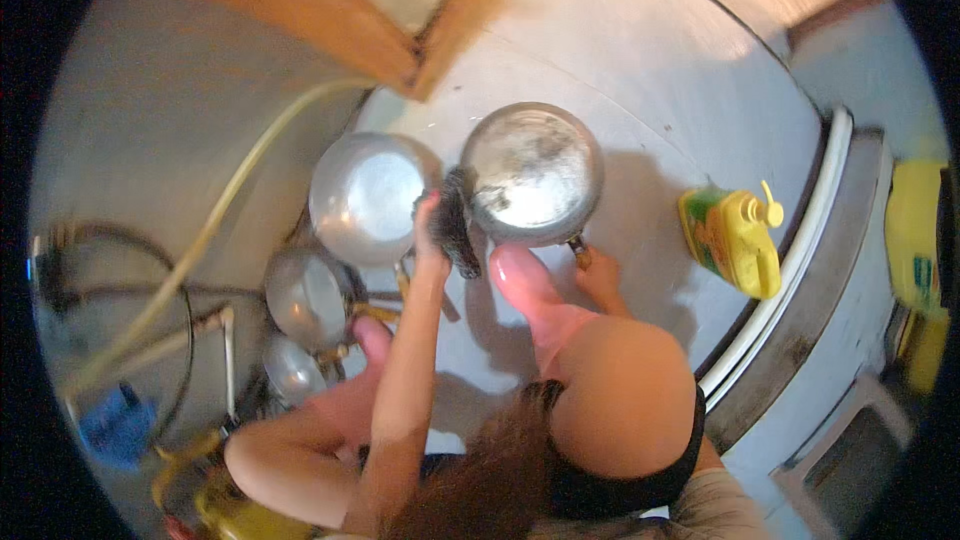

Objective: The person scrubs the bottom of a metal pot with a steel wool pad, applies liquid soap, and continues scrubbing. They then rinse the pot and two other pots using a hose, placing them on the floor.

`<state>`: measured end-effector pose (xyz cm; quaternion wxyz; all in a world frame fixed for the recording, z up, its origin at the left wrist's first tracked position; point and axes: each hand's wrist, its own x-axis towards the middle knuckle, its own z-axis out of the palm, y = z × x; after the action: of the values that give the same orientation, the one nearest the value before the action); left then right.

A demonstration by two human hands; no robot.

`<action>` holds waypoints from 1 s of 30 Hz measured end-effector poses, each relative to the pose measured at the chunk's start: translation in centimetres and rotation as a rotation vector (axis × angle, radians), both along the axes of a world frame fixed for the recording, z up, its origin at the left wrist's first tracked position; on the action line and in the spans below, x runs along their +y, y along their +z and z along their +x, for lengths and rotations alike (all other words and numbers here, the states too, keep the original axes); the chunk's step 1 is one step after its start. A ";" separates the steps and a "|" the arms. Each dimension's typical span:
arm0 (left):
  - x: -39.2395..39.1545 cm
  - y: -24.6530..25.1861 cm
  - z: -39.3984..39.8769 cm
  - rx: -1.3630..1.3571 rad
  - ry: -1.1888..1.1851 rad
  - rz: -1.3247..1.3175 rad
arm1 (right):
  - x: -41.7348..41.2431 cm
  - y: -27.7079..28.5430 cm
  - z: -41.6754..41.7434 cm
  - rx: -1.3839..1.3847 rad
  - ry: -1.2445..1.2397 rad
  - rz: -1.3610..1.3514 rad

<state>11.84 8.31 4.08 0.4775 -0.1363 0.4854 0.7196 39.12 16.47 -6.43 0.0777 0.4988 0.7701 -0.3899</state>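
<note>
My right hand (598, 275) is closed round the short handle of a round metal pan (532, 172), which is tilted with its stained, darkened face towards me. In my left hand (431, 232) is a dark scrubbing pad or cloth (454, 225), close to the pan's left edge; whether they touch is unclear. Left of that hand stands a wide metal bowl (367, 199). Below the bowl are a handled metal pan (306, 296) and a smaller metal pan (292, 371). Pink boots (521, 277) cover my feet.
A yellow jug with a pump (731, 240) stands on the floor at right, beside a pale raised edge (795, 255). A yellow hose (247, 172) runs along the left. An orange wooden frame corner (414, 82) juts in at the top. A blue object (118, 424) lies lower left.
</note>
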 end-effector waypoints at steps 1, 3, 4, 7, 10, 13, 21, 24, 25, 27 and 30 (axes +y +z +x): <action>-2.3 0.4 -1.9 -0.149 -0.037 0.309 | 0.1 -0.1 -0.1 0.080 -0.010 -0.089; -3.3 3.5 -1.9 -0.120 0.108 0.361 | 1.2 0.3 0.3 0.101 -0.001 -0.098; -4.4 4.3 -2.5 -0.152 0.118 0.493 | 1.6 0.8 0.3 0.110 0.015 -0.093; -8.0 6.3 -2.5 -0.067 0.106 0.490 | 2.6 2.2 0.2 0.111 0.058 -0.053; -10.3 7.7 -1.6 -0.059 0.147 0.603 | 2.9 3.9 0.9 0.096 0.096 -0.027; -13.3 8.9 -0.3 -0.087 0.258 0.635 | 2.1 5.2 1.4 0.067 0.141 -0.021; -18.4 6.1 4.2 -0.100 0.253 0.650 | -1.1 8.2 7.7 -0.015 0.149 0.051; -18.9 7.1 5.3 -0.038 0.352 0.495 | -2.5 8.1 8.5 -0.015 0.153 0.063; -19.4 6.6 5.1 -0.041 0.331 0.515 | -2.8 8.5 8.5 -0.004 0.155 0.075; -19.8 5.9 5.0 -0.056 0.283 0.554 | -2.2 9.3 7.6 0.029 0.153 0.120; -20.5 5.3 4.8 -0.070 0.258 0.525 | 1.9 13.1 3.0 0.182 0.132 0.391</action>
<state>16.63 -12.22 9.37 0.4177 -0.0935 0.2445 0.8701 42.17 18.37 6.64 -0.0649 0.4158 0.8658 -0.2707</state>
